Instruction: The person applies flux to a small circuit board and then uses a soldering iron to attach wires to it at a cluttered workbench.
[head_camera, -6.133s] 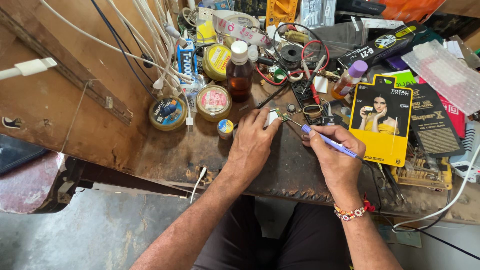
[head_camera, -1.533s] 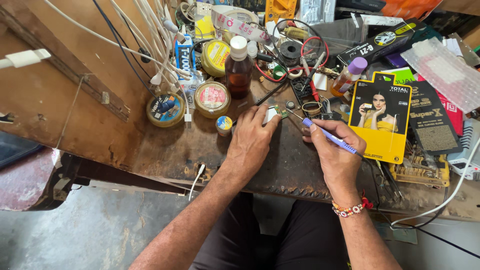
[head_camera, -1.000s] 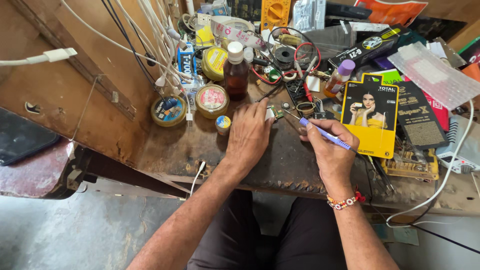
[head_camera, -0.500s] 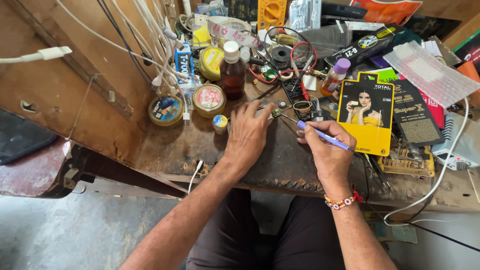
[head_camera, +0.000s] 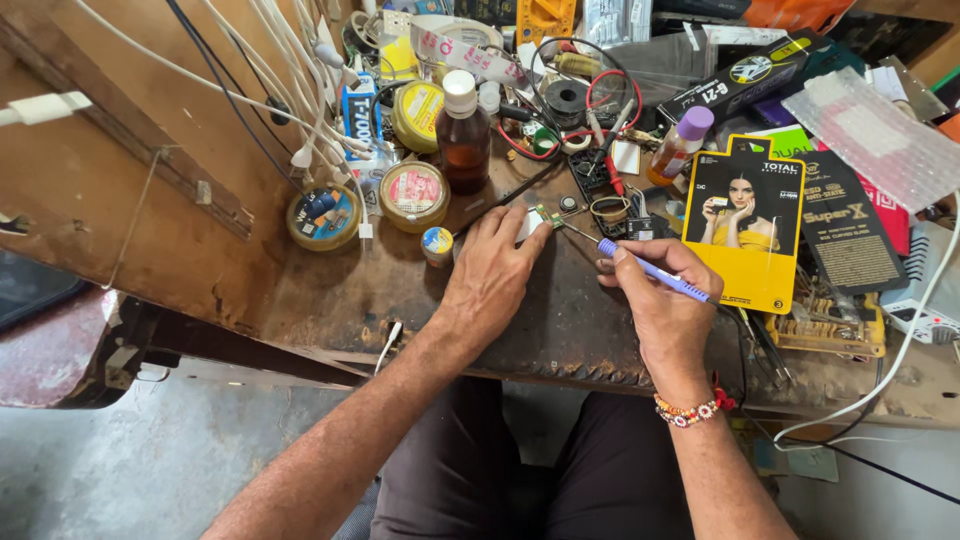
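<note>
A worn, scorched wooden bench (head_camera: 330, 300) fills the view above a grey concrete floor. Nearest, the right hand (head_camera: 665, 300) is closed in a pen grip on a blue-handled soldering iron (head_camera: 650, 270), its thin tip angled toward a small circuit board (head_camera: 540, 217). The left hand (head_camera: 490, 275) lies flat, fingertips pinning that board to the bench. The board looks light, stiff and fragile, best held by its edges. Beyond stand round tins (head_camera: 412, 195), a brown glass bottle (head_camera: 463, 135) and tangled white cables (head_camera: 300, 60).
</note>
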